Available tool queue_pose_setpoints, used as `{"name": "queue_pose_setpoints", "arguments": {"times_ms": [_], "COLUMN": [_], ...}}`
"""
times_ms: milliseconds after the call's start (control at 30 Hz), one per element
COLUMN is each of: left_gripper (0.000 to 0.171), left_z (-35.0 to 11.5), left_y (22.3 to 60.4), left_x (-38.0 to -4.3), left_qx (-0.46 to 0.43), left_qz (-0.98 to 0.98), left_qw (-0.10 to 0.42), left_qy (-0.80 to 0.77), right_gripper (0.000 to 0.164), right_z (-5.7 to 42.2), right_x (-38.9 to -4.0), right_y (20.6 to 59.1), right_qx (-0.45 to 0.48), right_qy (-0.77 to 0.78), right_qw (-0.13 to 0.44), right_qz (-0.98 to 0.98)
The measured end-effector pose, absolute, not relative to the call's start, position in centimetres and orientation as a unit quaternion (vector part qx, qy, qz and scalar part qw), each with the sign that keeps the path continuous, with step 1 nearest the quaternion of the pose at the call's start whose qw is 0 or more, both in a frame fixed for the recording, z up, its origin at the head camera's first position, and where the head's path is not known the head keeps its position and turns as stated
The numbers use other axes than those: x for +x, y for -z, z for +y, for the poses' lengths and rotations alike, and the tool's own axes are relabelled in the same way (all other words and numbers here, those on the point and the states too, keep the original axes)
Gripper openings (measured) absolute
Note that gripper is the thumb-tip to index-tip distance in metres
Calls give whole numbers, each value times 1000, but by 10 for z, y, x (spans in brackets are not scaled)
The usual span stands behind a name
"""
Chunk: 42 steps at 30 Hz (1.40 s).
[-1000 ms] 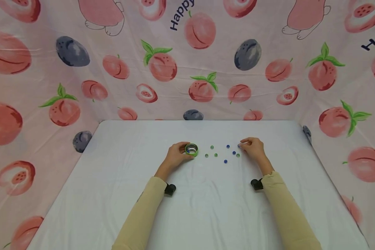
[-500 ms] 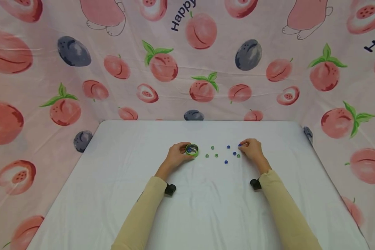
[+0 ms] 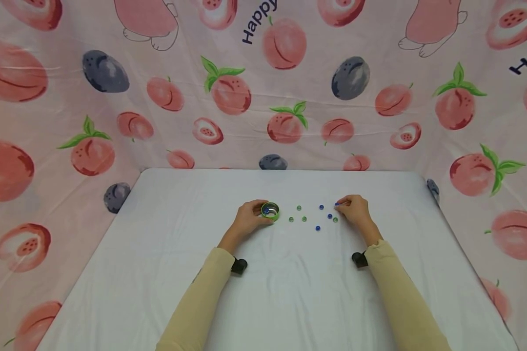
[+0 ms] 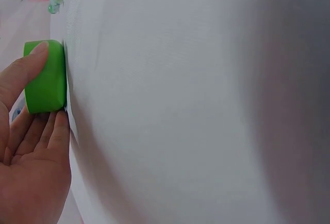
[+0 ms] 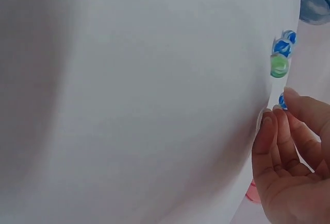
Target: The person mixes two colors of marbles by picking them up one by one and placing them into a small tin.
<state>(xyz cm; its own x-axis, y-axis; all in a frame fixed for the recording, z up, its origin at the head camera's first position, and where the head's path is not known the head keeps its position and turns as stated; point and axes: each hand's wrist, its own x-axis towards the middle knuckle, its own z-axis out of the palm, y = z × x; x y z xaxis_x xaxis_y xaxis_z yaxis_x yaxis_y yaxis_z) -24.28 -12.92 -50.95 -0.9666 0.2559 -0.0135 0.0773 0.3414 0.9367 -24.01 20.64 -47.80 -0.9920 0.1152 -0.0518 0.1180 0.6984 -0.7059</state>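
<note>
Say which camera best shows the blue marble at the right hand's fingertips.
Right wrist view: the blue marble appears largest there, though the right hand partly covers it. The head view shows it only as a small blue spot at that hand. The left wrist view doesn't show it.

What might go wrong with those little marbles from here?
The blue marble pinched in the right hand might slip and roll, being small and round.
That hand could bump the green marble lying close by.
If the left hand tips the green container, the blue contents could spill from its open top.
</note>
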Motion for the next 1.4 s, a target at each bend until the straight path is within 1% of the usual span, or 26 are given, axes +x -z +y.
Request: {"name": "queue_pose_setpoints", "arguments": {"times_ms": [333, 533, 833, 1167, 1400], "left_gripper": [66, 67, 67, 67, 67], "left_z": [-130, -131, -130, -130, -130], "left_y": [512, 513, 514, 515, 512], "left_x": [-242, -242, -244, -244, -241], "left_qx": [101, 104, 106, 107, 109], "left_qz": [811, 810, 809, 806, 805], "left_qw": [79, 80, 80, 78, 76], "left_qy": [-570, -572, -573, -577, -578], "right_gripper": [25, 26, 26, 27, 26], "right_z": [194, 182, 167, 153, 145], "right_x": [-237, -238, -241, -240, -241], "right_y": [470, 463, 457, 456, 458], "right_qx": [57, 39, 36, 7, -3], "right_qy": [408, 415, 428, 443, 460], "right_qw": [-5, -19, -18, -33, -26], "right_qz": [911, 909, 903, 896, 888]}}
